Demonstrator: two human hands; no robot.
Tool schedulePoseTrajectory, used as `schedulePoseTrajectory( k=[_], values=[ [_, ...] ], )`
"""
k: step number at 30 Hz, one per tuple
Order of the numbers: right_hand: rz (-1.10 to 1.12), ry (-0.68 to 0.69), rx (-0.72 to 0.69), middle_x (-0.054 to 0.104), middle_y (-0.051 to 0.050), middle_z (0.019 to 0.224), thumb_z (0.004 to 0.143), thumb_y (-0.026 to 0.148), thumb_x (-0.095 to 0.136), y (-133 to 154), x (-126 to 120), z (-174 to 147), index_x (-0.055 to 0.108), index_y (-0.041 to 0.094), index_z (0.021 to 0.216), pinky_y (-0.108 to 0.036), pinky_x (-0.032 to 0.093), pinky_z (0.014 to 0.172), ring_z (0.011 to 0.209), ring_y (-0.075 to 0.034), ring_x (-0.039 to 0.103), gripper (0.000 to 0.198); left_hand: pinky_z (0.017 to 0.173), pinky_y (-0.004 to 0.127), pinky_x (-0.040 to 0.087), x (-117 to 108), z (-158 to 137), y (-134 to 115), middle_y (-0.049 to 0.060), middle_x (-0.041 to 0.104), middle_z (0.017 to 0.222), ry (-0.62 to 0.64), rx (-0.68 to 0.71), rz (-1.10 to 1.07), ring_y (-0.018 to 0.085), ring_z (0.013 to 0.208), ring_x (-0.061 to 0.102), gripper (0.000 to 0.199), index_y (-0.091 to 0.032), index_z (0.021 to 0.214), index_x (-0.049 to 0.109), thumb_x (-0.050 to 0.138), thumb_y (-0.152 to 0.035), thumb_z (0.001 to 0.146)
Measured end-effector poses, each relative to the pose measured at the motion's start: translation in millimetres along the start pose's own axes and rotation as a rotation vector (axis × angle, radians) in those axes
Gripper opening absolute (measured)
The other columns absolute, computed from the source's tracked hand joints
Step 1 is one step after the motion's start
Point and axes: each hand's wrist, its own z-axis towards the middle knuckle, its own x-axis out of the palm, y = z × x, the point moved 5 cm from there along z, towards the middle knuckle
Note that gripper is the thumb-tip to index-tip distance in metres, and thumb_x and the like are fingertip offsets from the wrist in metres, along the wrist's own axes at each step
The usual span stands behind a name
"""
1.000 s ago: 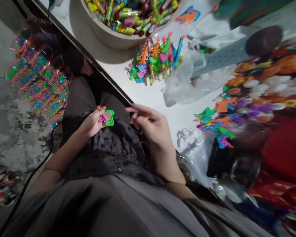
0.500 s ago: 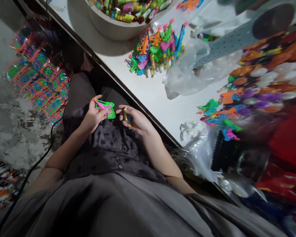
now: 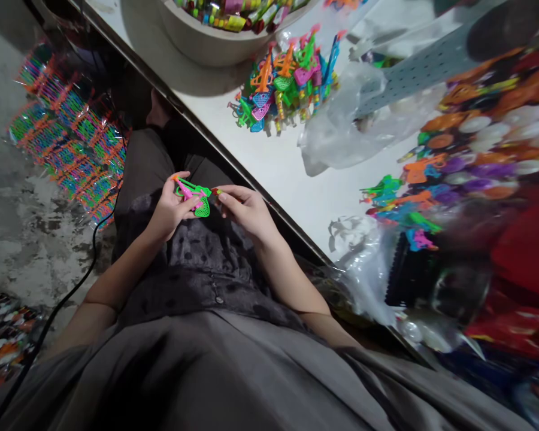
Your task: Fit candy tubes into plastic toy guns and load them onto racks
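Note:
Over my lap, my left hand [image 3: 167,206] is closed on small plastic toys, one green and one pink. The green toy [image 3: 202,209] has a lattice-like flap and a long thin part with an orange tip. My right hand [image 3: 250,212] pinches a small tube [image 3: 215,191] with a red and yellow end, and most of it is hidden by the fingers. That end is at the right tip of the green toy; whether they touch, I cannot tell.
On the white table [image 3: 269,173] sit a round tub [image 3: 197,51] of colourful tubes, a pile of bright toys [image 3: 287,84], and a clear plastic bag [image 3: 330,134]. Packed toys [image 3: 72,137] lie on the floor at left, near a black cable [image 3: 78,284].
My right hand has turned palm-down and moved slightly left, bringing the tube's end to the green toy. My left hand keeps its hold in nearly the same place.

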Motion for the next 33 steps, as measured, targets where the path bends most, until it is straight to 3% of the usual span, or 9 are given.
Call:
schedulePoseTrajectory(
  k=[6, 13, 18, 23, 26, 30, 33],
  values=[
    [-0.105, 0.007, -0.01, 0.056, 0.001, 0.063, 0.073, 0.06, 0.061, -0.9, 2.3, 4.0, 0.068, 0.015, 0.102, -0.02, 0.028, 0.042, 0.046, -0.005, 0.038, 0.054, 0.073, 0.031, 0.054, -1.3, 2.7, 0.5, -0.001, 0.059, 0.085, -0.003, 0.017, -0.011, 0.012, 0.073, 0.06, 0.06, -0.025, 0.121, 0.039, 0.07, -0.018, 0.07],
    [-0.341, 0.061, -0.142, 0.065, -0.004, 0.078, 0.08, 0.056, 0.053, 7.2, 4.9, 5.1, 0.071, 0.015, 0.093, -0.025, 0.044, 0.063, 0.072, -0.015, 0.057, 0.047, 0.069, 0.025, 0.052, -7.3, 5.8, 3.4, -0.002, 0.057, 0.081, -0.039, 0.011, -0.025, 0.011, 0.071, 0.06, 0.058, -0.024, 0.117, 0.043, 0.073, -0.017, 0.067],
    [-0.449, 0.128, -0.215, 0.068, -0.005, 0.094, 0.087, 0.045, 0.047, 3.2, 11.5, 8.6, 0.068, 0.016, 0.095, -0.029, 0.046, 0.078, 0.086, -0.018, 0.061, 0.037, 0.066, 0.025, 0.052, -12.9, 11.3, 4.6, 0.0, 0.061, 0.085, -0.024, 0.024, 0.02, 0.013, 0.073, 0.061, 0.061, -0.024, 0.118, 0.042, 0.074, -0.024, 0.066],
    [-0.549, 0.15, -0.249, 0.066, -0.003, 0.085, 0.083, 0.038, 0.055, 12.7, 10.8, 26.4, 0.053, 0.015, 0.114, -0.023, 0.043, 0.064, 0.069, -0.012, 0.058, 0.039, 0.068, 0.027, 0.051, -20.2, 29.0, -6.8, 0.001, 0.063, 0.085, -0.009, 0.063, 0.001, 0.013, 0.072, 0.062, 0.072, -0.024, 0.126, 0.035, 0.074, -0.032, 0.066],
    [-0.586, -0.06, -0.306, 0.064, -0.001, 0.079, 0.082, 0.042, 0.054, 39.9, -20.3, 42.3, 0.058, 0.016, 0.098, -0.021, 0.04, 0.06, 0.064, -0.01, 0.055, 0.031, 0.076, 0.034, 0.053, -33.5, 41.1, -14.7, 0.003, 0.063, 0.095, 0.002, 0.076, -0.055, 0.015, 0.082, 0.063, 0.068, -0.025, 0.127, 0.035, 0.069, -0.039, 0.07],
    [-0.667, -0.59, -0.413, 0.062, -0.003, 0.076, 0.077, 0.043, 0.058, 86.1, -97.3, 63.2, 0.061, 0.015, 0.077, -0.023, 0.038, 0.061, 0.061, -0.01, 0.048, 0.028, 0.081, 0.036, 0.052, -74.4, 55.7, -16.5, 0.004, 0.062, 0.101, -0.077, 0.054, -0.089, 0.014, 0.086, 0.062, 0.051, -0.024, 0.119, 0.043, 0.065, -0.037, 0.074],
    [-0.671, -0.886, -0.41, 0.059, -0.003, 0.071, 0.076, 0.041, 0.058, 103.3, -145.2, 86.0, 0.059, 0.014, 0.072, -0.024, 0.037, 0.063, 0.061, -0.011, 0.046, 0.027, 0.082, 0.036, 0.052, -109.2, 65.9, -11.1, 0.004, 0.062, 0.102, -0.145, 0.03, -0.092, 0.014, 0.087, 0.061, 0.041, -0.024, 0.113, 0.046, 0.062, -0.033, 0.076]
  ],
)
